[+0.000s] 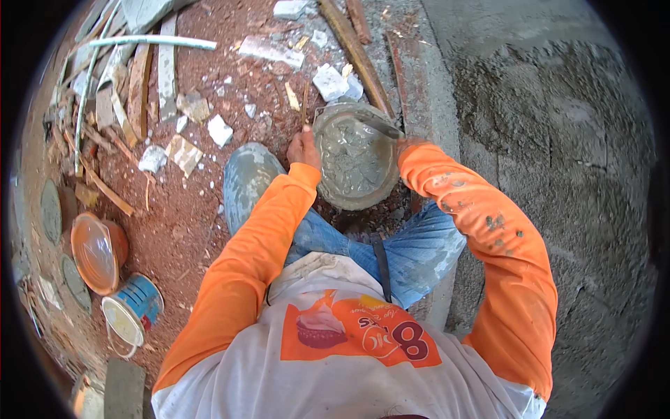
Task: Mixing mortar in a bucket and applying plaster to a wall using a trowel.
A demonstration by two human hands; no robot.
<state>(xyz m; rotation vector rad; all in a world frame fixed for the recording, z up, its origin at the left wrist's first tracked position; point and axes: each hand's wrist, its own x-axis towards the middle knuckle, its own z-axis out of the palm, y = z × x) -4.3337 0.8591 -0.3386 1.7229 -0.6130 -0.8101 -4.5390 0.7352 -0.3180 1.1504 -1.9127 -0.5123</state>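
Note:
A round bucket (350, 202) of wet grey mortar (352, 157) stands between my bent knees, its rim smeared with cement. At its left side, my left hand (303, 148) is closed on the rim, the fingertips partly hidden. My right hand (410, 143) is at the upper right of the bucket, mostly hidden by the orange cuff. It appears closed around the handle of a trowel (377, 125). The cement-coated blade reaches over the far part of the mortar.
Wooden strips (356, 56), broken white block pieces (329, 82) and a pale pipe (160, 40) litter the red soil. To the left lie an orange bucket (120, 244) and a blue tin (145, 297). Rough wet cement (551, 174) covers the surface on the right, beside a concrete edge.

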